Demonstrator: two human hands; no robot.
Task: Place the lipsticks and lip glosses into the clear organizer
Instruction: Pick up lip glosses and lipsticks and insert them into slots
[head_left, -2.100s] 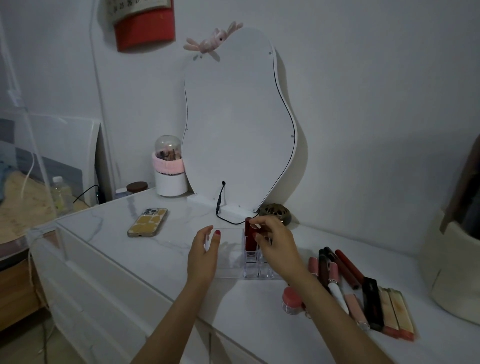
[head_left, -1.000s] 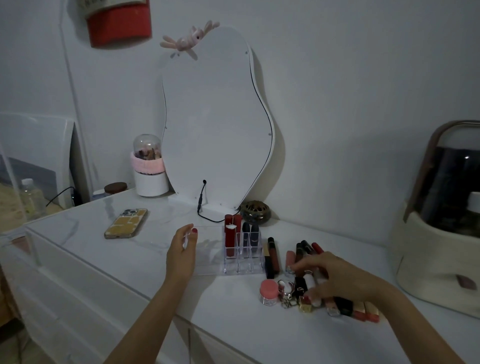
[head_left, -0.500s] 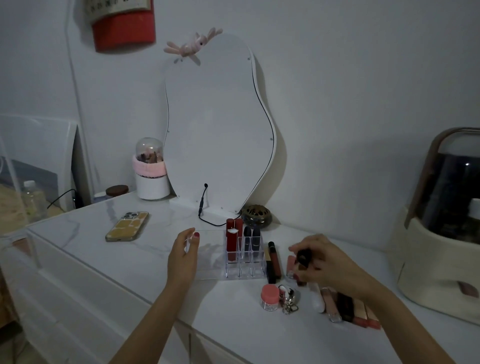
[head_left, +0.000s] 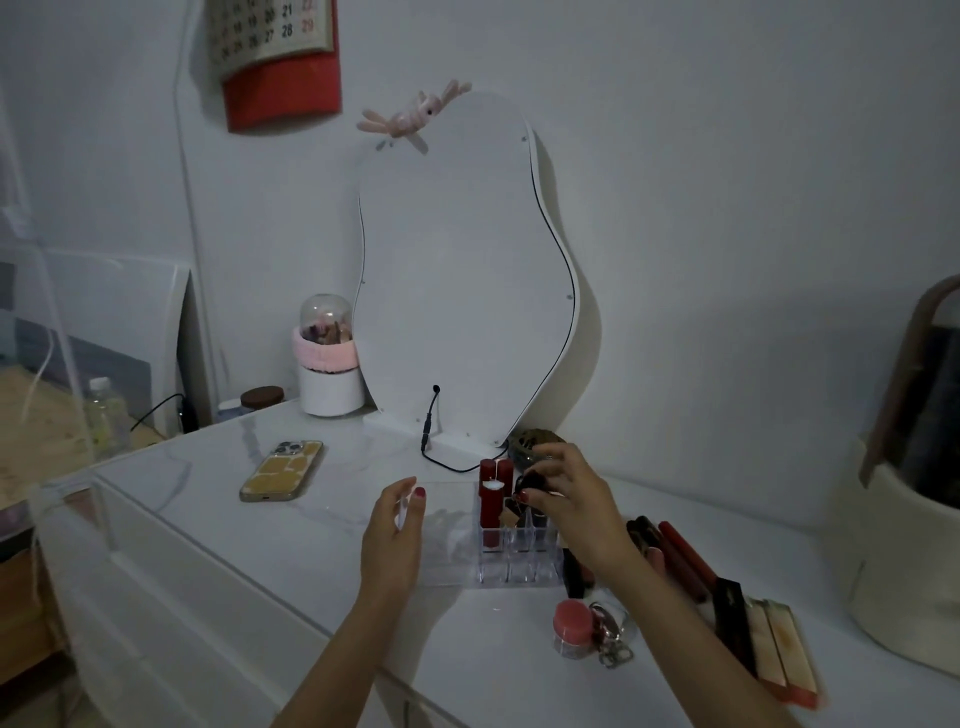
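Clear organizer: the clear plastic compartmented organizer (head_left: 511, 558) stands on the white marble-look tabletop (head_left: 291, 540), in front of the wavy white mirror (head_left: 462, 280), between the two hands.
Left hand: the left hand (head_left: 390, 535) rests at the organizer's left edge, fingers loosely curled, thumb up against its clear wall; it holds nothing else.
Right hand: the right hand (head_left: 569, 499) hovers over the organizer's right compartments, fingertips pinched on a small dark lipstick tube (head_left: 531, 482).
In the organizer: tall red lipsticks (head_left: 492, 501) stand upright in its left-hand slots.
Still outside: a row of lipsticks and lip glosses (head_left: 727, 603) lies on the tabletop right of the organizer, partly hidden by the right forearm.
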